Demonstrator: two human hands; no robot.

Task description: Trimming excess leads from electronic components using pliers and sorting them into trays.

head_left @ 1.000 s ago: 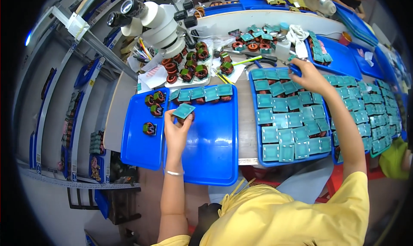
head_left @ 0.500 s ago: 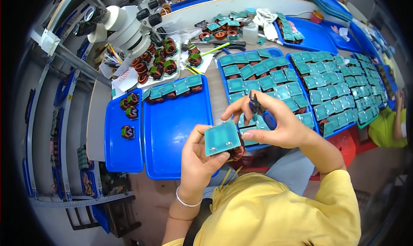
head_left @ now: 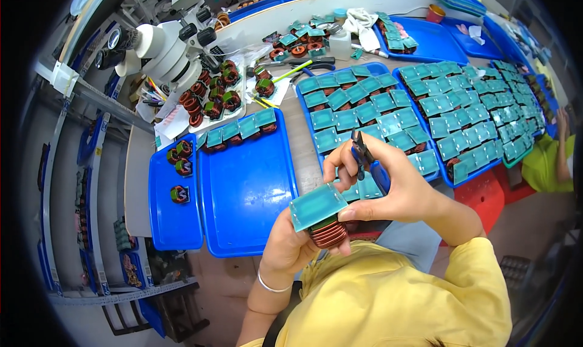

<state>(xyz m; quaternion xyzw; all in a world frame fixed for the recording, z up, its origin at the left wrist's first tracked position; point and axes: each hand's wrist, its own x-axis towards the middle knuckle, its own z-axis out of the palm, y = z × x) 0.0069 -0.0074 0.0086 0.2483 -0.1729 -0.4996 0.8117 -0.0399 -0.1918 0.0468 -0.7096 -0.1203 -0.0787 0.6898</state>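
In my left hand is a copper-wound coil with a square green circuit board on top of it. The left fingers are wrapped round it from below. My right hand is closed around small cutters with blue handles, their dark jaws pointing up and away from the board. The right thumb touches the board's right corner, while the index finger curls above its far edge. Part of the coil is hidden by my left hand.
A blue tray at the left holds a row of boarded coils; a smaller tray beside it holds several coils. More trays of boarded coils stand at the right. A microscope rises at the back left, and another person's hand shows far right.
The boarded coil has tilted in my left hand, so the copper winding now shows below the board. My right thumb has come onto the board's corner; the cutters stay in that hand.
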